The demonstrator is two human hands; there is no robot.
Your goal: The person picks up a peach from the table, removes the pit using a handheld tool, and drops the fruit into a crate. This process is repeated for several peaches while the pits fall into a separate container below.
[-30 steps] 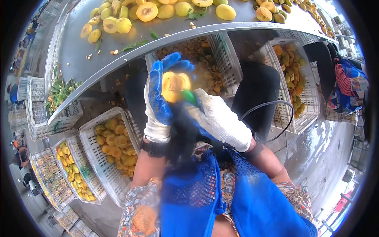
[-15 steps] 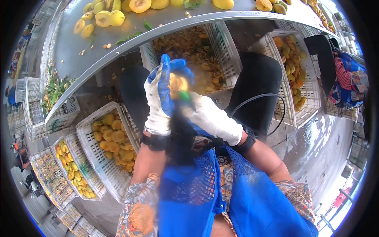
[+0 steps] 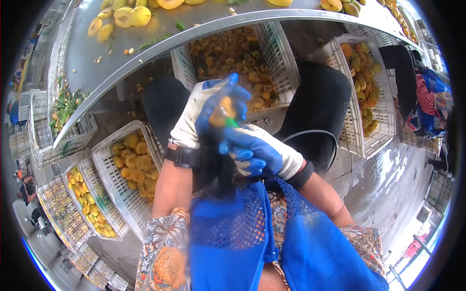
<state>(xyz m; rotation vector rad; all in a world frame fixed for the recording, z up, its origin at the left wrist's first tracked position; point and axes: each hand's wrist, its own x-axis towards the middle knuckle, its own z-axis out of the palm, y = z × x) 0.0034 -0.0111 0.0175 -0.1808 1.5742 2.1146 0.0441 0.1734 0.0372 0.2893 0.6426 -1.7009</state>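
Observation:
A yellow fruit (image 3: 224,109), partly hidden by blue-coated fingers, is wrapped in my left hand (image 3: 206,109). My right hand (image 3: 259,151), in the same kind of white and blue glove, is closed around a tool with a green part (image 3: 231,123) that touches or nearly touches the fruit. The tool's far end is blurred. Both hands are close together above my lap, in front of a crate (image 3: 286,63) of cut fruit pieces between my knees.
A metal table (image 3: 111,63) with yellow fruit, leaves and pits curves across the top. Crates of fruit halves (image 3: 104,155) and whole fruit (image 3: 347,87) stand left and right. Leaves fill another crate (image 3: 41,121). A co-worker's checked sleeve (image 3: 424,94) shows far right.
My left hand has curled more tightly over the fruit and tilted right. My right hand has turned, showing its blue fingers, and moved slightly lower. The view has shifted a little.

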